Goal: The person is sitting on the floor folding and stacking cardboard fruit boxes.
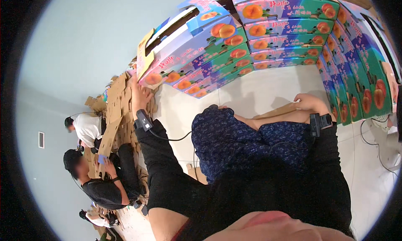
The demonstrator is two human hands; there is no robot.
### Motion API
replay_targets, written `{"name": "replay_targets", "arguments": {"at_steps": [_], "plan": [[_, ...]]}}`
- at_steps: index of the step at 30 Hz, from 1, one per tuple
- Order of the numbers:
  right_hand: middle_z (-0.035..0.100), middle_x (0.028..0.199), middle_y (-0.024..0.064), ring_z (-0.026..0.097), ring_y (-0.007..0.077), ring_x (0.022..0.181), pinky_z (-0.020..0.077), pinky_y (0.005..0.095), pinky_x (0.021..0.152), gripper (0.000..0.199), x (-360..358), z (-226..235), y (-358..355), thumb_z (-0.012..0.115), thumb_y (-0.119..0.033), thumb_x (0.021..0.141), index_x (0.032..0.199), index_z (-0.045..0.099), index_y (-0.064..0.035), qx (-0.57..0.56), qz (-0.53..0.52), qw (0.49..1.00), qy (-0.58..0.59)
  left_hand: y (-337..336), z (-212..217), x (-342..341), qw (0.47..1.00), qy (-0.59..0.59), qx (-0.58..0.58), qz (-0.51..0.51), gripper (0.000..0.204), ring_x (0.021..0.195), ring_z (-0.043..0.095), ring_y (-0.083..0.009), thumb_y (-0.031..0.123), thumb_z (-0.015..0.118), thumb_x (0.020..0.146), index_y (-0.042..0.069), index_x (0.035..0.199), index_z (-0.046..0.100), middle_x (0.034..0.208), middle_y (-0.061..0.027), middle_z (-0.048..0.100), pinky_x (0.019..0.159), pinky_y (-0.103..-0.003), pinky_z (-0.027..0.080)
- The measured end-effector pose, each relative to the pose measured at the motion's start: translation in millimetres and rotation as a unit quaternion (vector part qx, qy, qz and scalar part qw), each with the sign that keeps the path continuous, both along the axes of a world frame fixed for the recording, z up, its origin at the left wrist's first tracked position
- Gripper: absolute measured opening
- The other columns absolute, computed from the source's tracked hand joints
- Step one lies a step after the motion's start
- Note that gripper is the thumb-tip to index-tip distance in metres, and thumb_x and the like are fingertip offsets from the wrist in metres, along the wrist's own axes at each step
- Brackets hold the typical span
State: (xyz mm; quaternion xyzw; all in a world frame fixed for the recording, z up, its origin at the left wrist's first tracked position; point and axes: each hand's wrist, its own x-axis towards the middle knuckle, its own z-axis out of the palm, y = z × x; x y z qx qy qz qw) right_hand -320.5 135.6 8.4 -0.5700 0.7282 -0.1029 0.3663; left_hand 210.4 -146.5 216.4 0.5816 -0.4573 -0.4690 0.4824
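Note:
My left hand [141, 97] is at the near left corner of the top fruit carton [184, 52] in the left stack. One finger reaches up along the corner and the others curl beneath its edge. The carton is purple and blue with printed peaches, and a tan flap [146, 52] stands at its end. Over by my right thigh, my right hand [310, 103] is closed, fingers bent toward the thumb. A brown cardboard strip [272, 112] runs close to those fingertips; what they hold, if anything, is hidden.
More stacked fruit cartons [289, 27] rise at the back, with another stack [360, 65] on the right. Flattened brown cardboard [117, 98] is piled on the left. Several people sit there, one in black [102, 193]. Cables [374, 144] trail over the floor at right.

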Motion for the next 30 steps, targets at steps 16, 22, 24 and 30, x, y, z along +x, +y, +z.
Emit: {"name": "replay_targets", "arguments": {"at_steps": [16, 22, 24, 30], "plan": [[0.066, 0.102, 0.0201, 0.063, 0.0285, 0.093, 0.0494, 0.0347, 0.08, 0.045, 10.1, 4.5, 3.0, 0.065, -0.035, 0.084, 0.113, 0.061, -0.0005, 0.032, -0.019, 0.999, -0.008, 109.7, -48.4, 5.6, 0.938, 0.161, 0.072, -0.298, 0.079, 0.123, 0.05, -0.0347, 0.059, 0.049, 0.088, 0.006, 0.144, 0.03, 0.14, -0.0162, 0.044, 0.095, -0.049, 0.047], [0.066, 0.101, 0.021, 0.064, 0.0283, 0.092, 0.0494, 0.0334, 0.08, 0.047, 6.9, -0.8, 4.0, 0.067, -0.034, 0.083, 0.114, 0.06, 0.0004, 0.035, -0.019, 0.999, 0.004, 123.5, -73.7, -17.3, 0.816, 0.498, 0.105, -0.275, 0.077, 0.134, 0.034, -0.0355, 0.058, 0.046, 0.091, 0.008, 0.146, 0.028, 0.147, -0.0152, 0.035, 0.109, -0.055, 0.027], [0.066, 0.1, 0.0203, 0.064, 0.0284, 0.091, 0.0494, 0.0334, 0.079, 0.047, 4.4, -7.0, 3.8, 0.068, -0.034, 0.083, 0.114, 0.06, 0.0007, 0.023, -0.014, 1.0, 0.008, 121.0, -76.0, -29.4, 0.883, 0.415, 0.042, -0.213, 0.077, 0.133, 0.038, -0.0284, 0.056, 0.05, 0.09, 0.005, 0.143, 0.03, 0.146, -0.0133, 0.038, 0.111, -0.047, 0.027], [0.066, 0.097, 0.0135, 0.063, 0.0224, 0.088, 0.0492, 0.0326, 0.078, 0.042, 25.8, 23.4, 9.5, 0.068, -0.032, 0.085, 0.114, 0.06, -0.0026, -0.053, -0.048, 0.997, -0.019, 134.2, -103.6, -35.5, 0.916, 0.356, 0.001, -0.186, 0.066, 0.127, 0.047, -0.0287, 0.043, 0.047, 0.092, 0.0, 0.14, 0.033, 0.138, -0.0151, 0.047, 0.105, -0.046, 0.039]]}}
